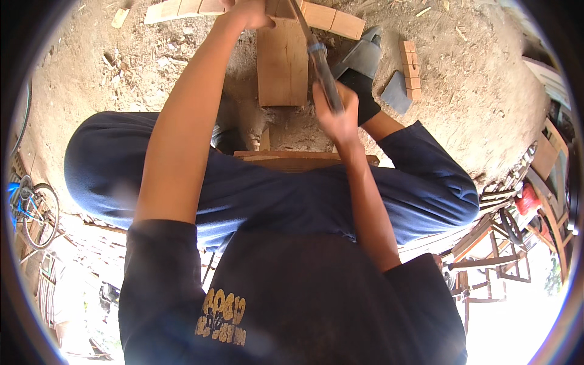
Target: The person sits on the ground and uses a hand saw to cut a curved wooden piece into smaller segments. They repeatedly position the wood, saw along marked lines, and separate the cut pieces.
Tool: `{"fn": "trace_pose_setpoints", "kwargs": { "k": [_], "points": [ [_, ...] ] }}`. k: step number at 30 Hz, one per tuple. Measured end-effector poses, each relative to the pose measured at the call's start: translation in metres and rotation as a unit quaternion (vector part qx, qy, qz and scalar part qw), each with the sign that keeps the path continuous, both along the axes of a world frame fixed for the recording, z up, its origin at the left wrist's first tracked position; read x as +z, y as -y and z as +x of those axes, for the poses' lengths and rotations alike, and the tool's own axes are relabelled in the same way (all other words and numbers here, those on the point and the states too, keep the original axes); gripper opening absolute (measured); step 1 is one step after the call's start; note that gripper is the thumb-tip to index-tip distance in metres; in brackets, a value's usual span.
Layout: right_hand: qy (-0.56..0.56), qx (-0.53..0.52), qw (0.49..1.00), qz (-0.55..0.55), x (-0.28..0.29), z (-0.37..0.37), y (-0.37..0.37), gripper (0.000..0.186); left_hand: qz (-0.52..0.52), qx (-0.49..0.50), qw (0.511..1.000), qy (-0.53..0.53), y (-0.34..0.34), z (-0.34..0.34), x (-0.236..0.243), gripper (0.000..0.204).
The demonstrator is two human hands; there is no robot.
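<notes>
My right hand (339,115) is closed round the dark handle of a long narrow hand tool (319,56). A metal collar joins the handle to a slim shaft slanting up and left; its far end is cut off by the picture's top edge. At the top, my left hand (248,13) is closed over a curved wooden piece (325,16) marked with crosswise lines, its thumb to the right and its fingers partly out of view. This piece lies across a thick wooden block (281,70), which rises between my legs. The tool's shaft passes over the curved piece, right of my left hand.
Under me is a low wooden seat (292,159). A dark sandal (363,53) is on my right foot; beside it are a short notched wooden piece (410,70) and a dark flat plate (396,92). Wood chips litter the dirt floor (140,73). A bicycle (40,213) stands left, wooden frames (493,255) right.
</notes>
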State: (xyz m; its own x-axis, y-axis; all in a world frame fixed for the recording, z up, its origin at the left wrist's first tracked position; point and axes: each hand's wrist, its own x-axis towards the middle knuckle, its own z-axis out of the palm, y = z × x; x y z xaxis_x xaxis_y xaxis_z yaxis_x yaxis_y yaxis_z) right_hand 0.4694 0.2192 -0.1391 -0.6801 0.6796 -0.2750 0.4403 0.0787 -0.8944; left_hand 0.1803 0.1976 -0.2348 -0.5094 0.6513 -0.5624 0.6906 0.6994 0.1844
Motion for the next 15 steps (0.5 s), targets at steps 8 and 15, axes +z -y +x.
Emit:
{"fn": "trace_pose_setpoints", "kwargs": {
  "k": [8, 15],
  "points": [
    [0.013, -0.017, 1.000, -0.017, 0.005, -0.021, -0.007, 0.027, 0.006, -0.016, 1.000, -0.009, -0.012, 0.007, 0.006, 0.121],
    [0.027, -0.010, 0.999, -0.029, 0.016, 0.019, 0.011, 0.025, 0.015, -0.008, 1.000, -0.003, 0.002, 0.003, -0.004, 0.118]
  ]
}}
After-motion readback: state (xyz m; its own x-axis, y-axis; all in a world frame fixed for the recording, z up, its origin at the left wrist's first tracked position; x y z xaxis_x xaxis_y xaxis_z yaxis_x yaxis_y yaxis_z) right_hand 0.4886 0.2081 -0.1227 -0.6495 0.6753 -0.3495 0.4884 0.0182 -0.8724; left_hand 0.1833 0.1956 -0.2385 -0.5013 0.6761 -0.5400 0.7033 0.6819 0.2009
